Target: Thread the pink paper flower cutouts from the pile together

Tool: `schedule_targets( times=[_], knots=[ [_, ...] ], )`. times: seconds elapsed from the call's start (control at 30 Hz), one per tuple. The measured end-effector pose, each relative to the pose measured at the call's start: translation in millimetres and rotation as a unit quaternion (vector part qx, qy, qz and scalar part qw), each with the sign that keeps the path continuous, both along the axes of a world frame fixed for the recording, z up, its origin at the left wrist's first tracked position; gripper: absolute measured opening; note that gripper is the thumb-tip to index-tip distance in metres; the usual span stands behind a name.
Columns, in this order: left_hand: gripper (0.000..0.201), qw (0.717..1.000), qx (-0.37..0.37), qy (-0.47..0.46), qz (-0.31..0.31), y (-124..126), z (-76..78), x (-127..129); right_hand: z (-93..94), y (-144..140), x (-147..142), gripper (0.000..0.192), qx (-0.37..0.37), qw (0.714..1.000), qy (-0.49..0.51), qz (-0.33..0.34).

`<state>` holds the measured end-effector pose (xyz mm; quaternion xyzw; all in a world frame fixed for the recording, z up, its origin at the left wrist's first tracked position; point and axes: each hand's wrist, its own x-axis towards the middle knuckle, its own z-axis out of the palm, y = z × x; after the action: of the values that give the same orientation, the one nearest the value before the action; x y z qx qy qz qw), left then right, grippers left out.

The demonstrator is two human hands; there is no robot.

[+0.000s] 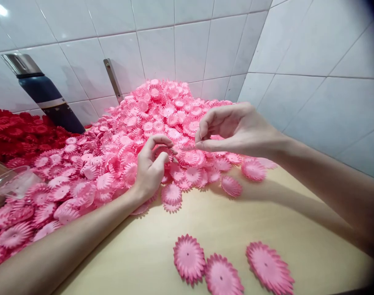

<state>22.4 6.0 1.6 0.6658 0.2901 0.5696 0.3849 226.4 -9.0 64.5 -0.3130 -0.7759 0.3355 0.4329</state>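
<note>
On the table (144, 254) before the wall (159, 45), pink flowers (113, 155) are lying heaped, bottle (52, 96) and cup (16, 184) at left. Left hand (152, 168) and right hand (233, 127) are hovering curled; if pinching, I cannot tell.

The curled left hand (150, 167) faces the curled right hand (234, 127).

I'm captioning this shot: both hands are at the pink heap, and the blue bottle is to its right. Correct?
No, wrong side: the head view shows the blue bottle to the left of the pink heap. The left hand and right hand are at it, as you say.
</note>
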Motion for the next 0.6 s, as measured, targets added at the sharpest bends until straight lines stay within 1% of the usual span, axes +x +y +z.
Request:
schedule_targets(
  times=[0.07, 0.17, 0.27, 0.33, 0.4, 0.47, 0.53, 0.6],
  knots=[
    [0.024, 0.999, 0.050, 0.008, -0.018, -4.6, -1.8, -0.4, -0.5, 1.6, 2.4, 0.013, -0.014, 0.998, 0.052, -0.024],
    [0.023, 0.987, 0.136, 0.054, -0.062, -9.8, -5.5, -2.2, -1.3, 6.3, 9.6, 0.015, -0.028, 0.993, 0.098, -0.063],
    [0.025, 0.965, 0.231, 0.088, -0.082, -11.0, -7.7, -3.9, -3.4, 10.7, 14.7, 0.018, -0.052, 0.989, 0.122, -0.064],
    [0.027, 0.952, 0.275, 0.104, -0.083, -10.5, -7.9, -4.1, -4.3, 11.7, 14.9, 0.020, -0.058, 0.987, 0.139, -0.055],
    [0.028, 0.947, 0.288, 0.118, -0.078, -10.3, -8.1, -3.5, -4.6, 11.4, 13.1, 0.021, -0.052, 0.986, 0.147, -0.054],
    [0.029, 0.953, 0.267, 0.117, -0.080, -11.3, -8.9, -2.4, -4.9, 10.9, 10.6, 0.020, -0.045, 0.986, 0.151, -0.052],
    [0.032, 0.961, 0.234, 0.109, -0.103, -13.3, -10.0, -1.4, -6.2, 11.4, 8.3, 0.017, -0.056, 0.985, 0.162, -0.035],
    [0.038, 0.962, 0.209, 0.102, -0.141, -15.6, -10.2, -1.4, -9.0, 12.9, 6.5, 0.013, -0.067, 0.982, 0.178, -0.015]
  ],
)
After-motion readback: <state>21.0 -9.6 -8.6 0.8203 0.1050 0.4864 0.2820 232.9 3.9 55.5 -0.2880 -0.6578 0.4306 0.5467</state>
